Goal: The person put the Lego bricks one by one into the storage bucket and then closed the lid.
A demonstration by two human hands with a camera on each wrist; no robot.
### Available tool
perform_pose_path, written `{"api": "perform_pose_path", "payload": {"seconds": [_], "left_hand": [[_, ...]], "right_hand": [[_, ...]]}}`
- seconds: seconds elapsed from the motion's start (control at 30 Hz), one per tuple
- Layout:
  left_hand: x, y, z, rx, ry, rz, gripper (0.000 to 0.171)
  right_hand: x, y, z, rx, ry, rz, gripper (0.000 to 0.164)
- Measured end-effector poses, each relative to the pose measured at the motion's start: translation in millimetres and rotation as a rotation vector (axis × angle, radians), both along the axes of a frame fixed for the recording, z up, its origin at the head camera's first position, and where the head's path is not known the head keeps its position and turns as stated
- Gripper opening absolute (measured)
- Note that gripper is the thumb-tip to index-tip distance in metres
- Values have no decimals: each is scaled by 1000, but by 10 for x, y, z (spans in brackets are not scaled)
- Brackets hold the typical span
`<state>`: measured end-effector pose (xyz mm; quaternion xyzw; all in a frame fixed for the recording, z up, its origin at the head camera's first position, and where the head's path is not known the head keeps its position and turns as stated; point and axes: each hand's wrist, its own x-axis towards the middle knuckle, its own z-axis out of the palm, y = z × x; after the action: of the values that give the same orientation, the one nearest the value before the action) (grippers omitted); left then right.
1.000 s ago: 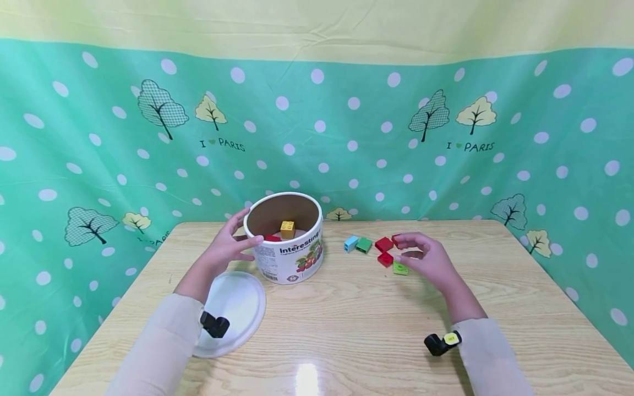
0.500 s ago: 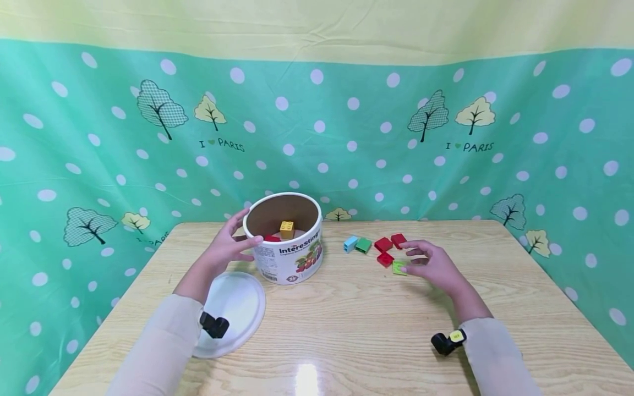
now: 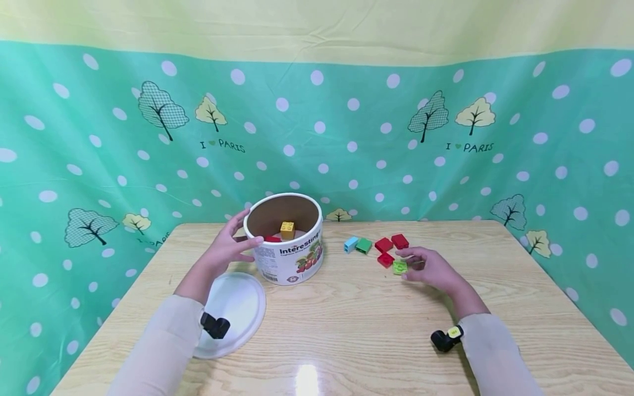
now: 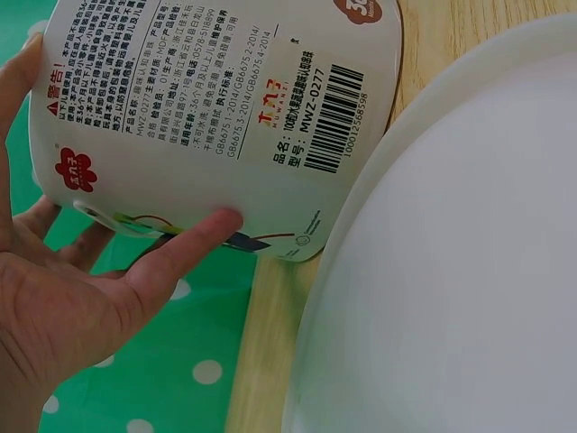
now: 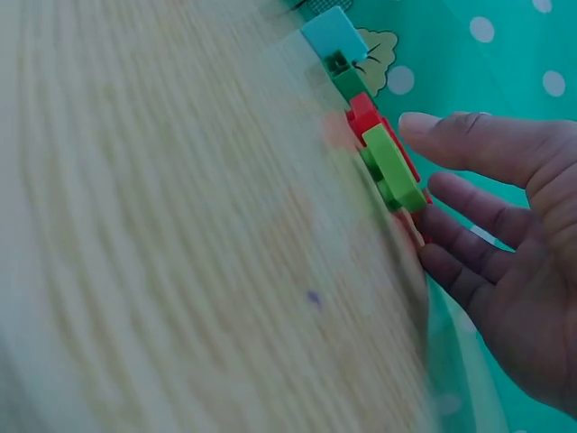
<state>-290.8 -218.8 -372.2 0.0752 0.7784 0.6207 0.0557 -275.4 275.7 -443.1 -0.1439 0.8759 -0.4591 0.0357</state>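
Note:
In the head view a white printed bucket (image 3: 289, 263) stands at centre left, holding a yellow-orange brick (image 3: 287, 230) and a red piece. My left hand (image 3: 227, 246) rests against its left side, fingers spread fairly straight. The left wrist view shows those fingers against the labelled wall. To the right, my right hand (image 3: 432, 268) hovers beside a light green brick (image 3: 399, 267), with thumb and fingers apart and nothing held. In the right wrist view the light green brick (image 5: 394, 169) lies near the fingertips; whether they touch is unclear.
Red bricks (image 3: 383, 245), a green brick (image 3: 364, 245) and a light blue brick (image 3: 350, 244) lie left of the right hand. A white round lid (image 3: 235, 308) lies under the left forearm. A dotted cloth (image 3: 317, 137) hangs behind the table.
My right hand has drawn back slightly from the red bricks, leaving the far-right one uncovered, and its fingers have parted beside the light green brick. The left hand and bucket stay put.

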Motion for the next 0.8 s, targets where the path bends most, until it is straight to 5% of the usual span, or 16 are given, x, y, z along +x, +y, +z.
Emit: {"api": "perform_pose_path", "payload": {"seconds": [0.8], "left_hand": [[10,6,12,17,-1,-11,92]], "right_hand": [[-98,55,-74,74,41,13,38]]}}
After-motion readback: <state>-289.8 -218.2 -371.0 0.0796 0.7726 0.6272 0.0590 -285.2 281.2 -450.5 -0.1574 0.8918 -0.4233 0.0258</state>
